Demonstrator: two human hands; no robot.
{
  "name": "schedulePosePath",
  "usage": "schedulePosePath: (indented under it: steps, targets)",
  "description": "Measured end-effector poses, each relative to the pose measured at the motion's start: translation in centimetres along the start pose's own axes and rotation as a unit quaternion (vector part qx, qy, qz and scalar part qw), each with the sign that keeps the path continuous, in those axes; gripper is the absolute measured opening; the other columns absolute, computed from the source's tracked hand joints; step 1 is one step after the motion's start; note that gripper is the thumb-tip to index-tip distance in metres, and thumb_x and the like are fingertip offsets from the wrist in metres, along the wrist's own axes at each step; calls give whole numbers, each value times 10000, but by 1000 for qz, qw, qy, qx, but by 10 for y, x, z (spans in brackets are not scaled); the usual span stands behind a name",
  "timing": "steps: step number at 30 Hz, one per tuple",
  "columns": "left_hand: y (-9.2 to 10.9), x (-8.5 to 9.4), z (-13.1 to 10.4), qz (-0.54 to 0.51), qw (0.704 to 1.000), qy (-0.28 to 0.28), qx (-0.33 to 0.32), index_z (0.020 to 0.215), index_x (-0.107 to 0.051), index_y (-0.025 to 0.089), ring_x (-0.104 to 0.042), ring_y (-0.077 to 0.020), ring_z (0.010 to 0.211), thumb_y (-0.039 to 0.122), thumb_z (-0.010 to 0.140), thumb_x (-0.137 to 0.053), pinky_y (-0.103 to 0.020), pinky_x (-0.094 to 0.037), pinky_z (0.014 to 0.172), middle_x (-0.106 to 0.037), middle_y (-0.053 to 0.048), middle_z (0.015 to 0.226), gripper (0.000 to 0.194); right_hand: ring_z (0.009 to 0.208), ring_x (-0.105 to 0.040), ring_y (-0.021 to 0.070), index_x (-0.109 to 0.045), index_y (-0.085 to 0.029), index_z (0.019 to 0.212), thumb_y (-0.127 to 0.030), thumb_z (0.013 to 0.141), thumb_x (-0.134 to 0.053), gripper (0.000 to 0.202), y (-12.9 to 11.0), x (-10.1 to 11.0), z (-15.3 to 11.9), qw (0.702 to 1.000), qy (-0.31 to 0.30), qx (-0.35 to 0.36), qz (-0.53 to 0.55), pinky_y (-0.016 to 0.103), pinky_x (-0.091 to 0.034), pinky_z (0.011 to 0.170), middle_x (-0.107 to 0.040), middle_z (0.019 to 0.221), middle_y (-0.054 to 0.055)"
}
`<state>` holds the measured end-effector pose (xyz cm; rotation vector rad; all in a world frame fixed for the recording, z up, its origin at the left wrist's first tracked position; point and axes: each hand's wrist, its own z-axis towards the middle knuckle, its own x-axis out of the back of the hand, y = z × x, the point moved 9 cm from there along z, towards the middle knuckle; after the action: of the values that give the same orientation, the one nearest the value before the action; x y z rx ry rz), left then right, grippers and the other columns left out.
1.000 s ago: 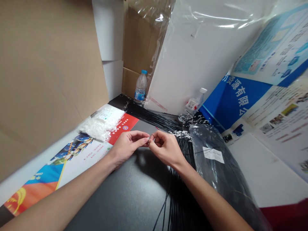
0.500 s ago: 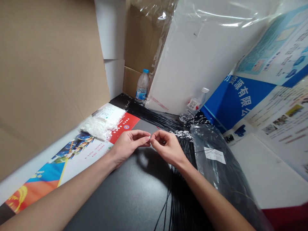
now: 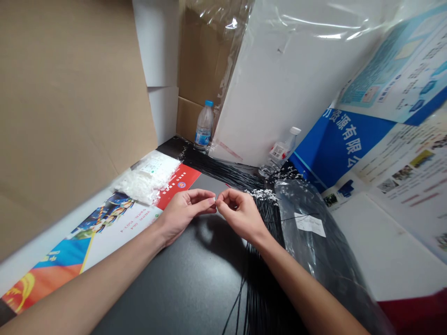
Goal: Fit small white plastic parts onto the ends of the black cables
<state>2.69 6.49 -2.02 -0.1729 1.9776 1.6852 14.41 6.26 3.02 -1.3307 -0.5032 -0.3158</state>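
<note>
My left hand (image 3: 179, 214) is closed, with thumb and forefinger pinching a small white plastic piece (image 3: 214, 199). Right against it, my right hand (image 3: 242, 216) is also closed in a pinch; what lies between those fingertips is too small to make out. Both hands meet above the dark grey tabletop (image 3: 195, 274). Beneath my right hand and forearm runs a thick bundle of black wires (image 3: 256, 298), a few strands straying left. Small white connectors (image 3: 263, 195) cap the bundle's far end.
A clear bag of small white parts (image 3: 146, 179) lies on a printed sheet (image 3: 134, 223) at left. More black wires (image 3: 223, 165) lie behind. Two plastic bottles, one blue-capped (image 3: 204, 125), one white-capped (image 3: 281, 151), stand at the back. A plastic bag (image 3: 314, 251) flanks the right.
The view has shifted slightly, so everything sits a little further left. Both hands keep their fingertip-to-fingertip pinch, with hardly any movement between them.
</note>
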Motion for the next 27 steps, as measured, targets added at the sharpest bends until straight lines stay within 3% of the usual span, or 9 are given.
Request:
schedulePosePath:
  steps: [12, 21, 27]
  targets:
    - [4, 1, -1, 53, 998, 20, -2, 850, -720, 134, -671, -158, 786, 260, 694, -801, -342, -534, 866, -735, -48, 830, 217, 479, -426, 79, -594, -176, 663, -247, 749, -564, 115, -16, 6, -5, 989, 37, 86, -115, 211, -339, 498, -521, 526, -42]
    - [27, 0, -5, 222, 968, 31, -111, 818, -735, 158, -683, -198, 806, 286, 734, -745, -322, -540, 799, -745, -60, 834, 154, 508, -471, 87, -581, -184, 676, -229, 756, -572, 92, -22, 4, -9, 979, 53, 109, -164, 213, -348, 524, -551, 563, -35]
    - [21, -2, -5, 142, 986, 15, -87, 801, -724, 147, -677, -184, 805, 276, 712, -768, -330, -544, 821, -742, -56, 818, 163, 489, -423, 78, -576, -184, 714, -259, 790, -563, 108, -27, 5, -11, 980, 61, 125, -140, 207, -327, 487, -573, 603, -24]
